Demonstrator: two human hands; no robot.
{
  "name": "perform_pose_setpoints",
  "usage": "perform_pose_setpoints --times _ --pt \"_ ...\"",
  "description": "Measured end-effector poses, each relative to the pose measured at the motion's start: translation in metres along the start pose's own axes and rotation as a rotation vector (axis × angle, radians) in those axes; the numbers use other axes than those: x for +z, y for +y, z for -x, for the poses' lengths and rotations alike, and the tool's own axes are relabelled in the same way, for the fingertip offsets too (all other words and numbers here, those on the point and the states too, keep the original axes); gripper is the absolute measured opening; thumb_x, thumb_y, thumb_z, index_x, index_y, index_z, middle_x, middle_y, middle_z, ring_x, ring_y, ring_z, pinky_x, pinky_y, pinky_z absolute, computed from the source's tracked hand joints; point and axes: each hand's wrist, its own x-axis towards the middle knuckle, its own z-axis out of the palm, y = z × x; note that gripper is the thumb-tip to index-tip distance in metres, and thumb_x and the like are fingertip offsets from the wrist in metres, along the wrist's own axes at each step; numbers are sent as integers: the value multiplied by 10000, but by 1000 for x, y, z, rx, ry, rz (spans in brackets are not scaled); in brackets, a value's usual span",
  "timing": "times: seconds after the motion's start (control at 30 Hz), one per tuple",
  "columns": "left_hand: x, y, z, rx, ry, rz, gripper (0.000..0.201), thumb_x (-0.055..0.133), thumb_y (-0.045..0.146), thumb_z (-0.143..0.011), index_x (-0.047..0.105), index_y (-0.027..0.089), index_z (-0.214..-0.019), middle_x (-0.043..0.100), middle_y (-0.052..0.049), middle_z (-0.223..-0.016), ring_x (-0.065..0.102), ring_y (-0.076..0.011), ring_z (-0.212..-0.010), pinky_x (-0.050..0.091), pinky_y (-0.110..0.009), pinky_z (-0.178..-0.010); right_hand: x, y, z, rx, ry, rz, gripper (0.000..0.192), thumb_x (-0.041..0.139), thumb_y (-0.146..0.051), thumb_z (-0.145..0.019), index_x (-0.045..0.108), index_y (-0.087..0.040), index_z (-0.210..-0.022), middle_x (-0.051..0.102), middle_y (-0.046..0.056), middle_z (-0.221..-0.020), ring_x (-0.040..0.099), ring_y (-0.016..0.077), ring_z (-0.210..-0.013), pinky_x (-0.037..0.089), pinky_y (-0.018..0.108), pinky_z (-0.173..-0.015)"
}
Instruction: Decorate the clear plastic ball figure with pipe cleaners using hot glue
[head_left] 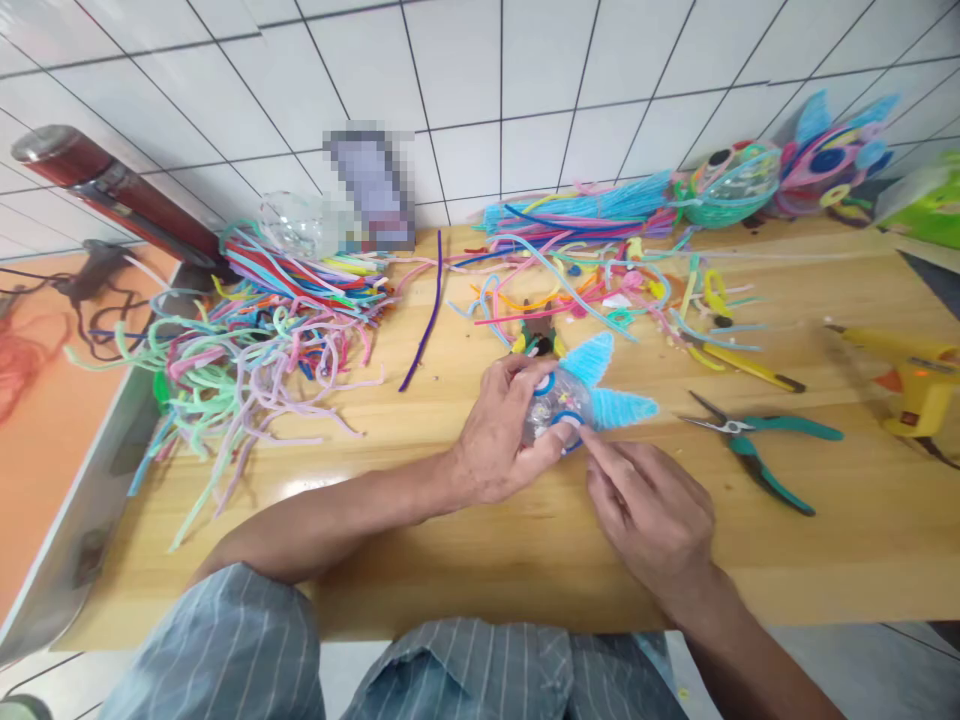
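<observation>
My left hand point(501, 432) grips a clear plastic ball craft point(556, 398) at the middle of the wooden table point(825, 560). The craft carries two light-blue fuzzy fins point(609, 385) pointing right and blue-ringed white eye discs. My right hand point(651, 512) lies just right of it, with its index fingertip pressing the lower eye disc point(570, 424) against the ball. Part of the ball is hidden under my left fingers.
A heap of coloured pipe cleaners point(262, 330) lies at the left and more point(592, 270) at the back. Teal pliers point(757, 440) and a yellow glue gun point(911, 385) lie at the right. Finished crafts point(780, 170) stand at the back right.
</observation>
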Motion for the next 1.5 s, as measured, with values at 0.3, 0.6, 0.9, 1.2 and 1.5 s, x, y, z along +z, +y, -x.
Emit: perform_pose_setpoints --times 0.3,0.6,0.9,1.2,1.5 --pt "-3 0 -1 -30 -13 21 531 554 424 -1036 424 205 -1502 459 -179 -1435 443 -312 -1393 442 -540 -1187 0 0 -3 -16 0 -8 455 671 -9 -937 675 -182 -1357 777 26 -912 684 141 -759 514 285 -750" --pt "-4 1 0 -57 -28 25 536 543 402 -1035 414 205 -1516 449 -180 -1443 434 -320 -1405 429 -556 -1204 3 0 -2 0 10 -8 643 661 -24 -952 569 -236 -1552 758 16 -898 677 147 -765 519 278 -757" --pt "-3 3 0 -50 -22 24 522 527 426 -1048 425 203 -1509 460 -177 -1443 430 -314 -1405 434 -546 -1200 4 0 -1 -5 2 -10 673 664 -20 -951 546 -236 -1577 775 27 -954 694 147 -794 532 282 -785" --pt "-18 4 -8 -60 -89 122 411 391 388 -1116 497 187 -1458 517 -162 -1427 463 -278 -1395 403 -508 -1230 4 1 -1 -6 2 -8 672 666 -5 -935 556 -224 -1561 783 37 -963 706 146 -790 541 281 -796" --pt "-32 6 -23 -213 -203 167 464 640 492 -981 498 209 -1320 628 -119 -1281 610 -262 -1173 518 -459 -1057 5 -1 -1 5 -16 -24 561 653 -15 -937 630 -207 -1464 784 37 -963 722 139 -812 553 269 -791"
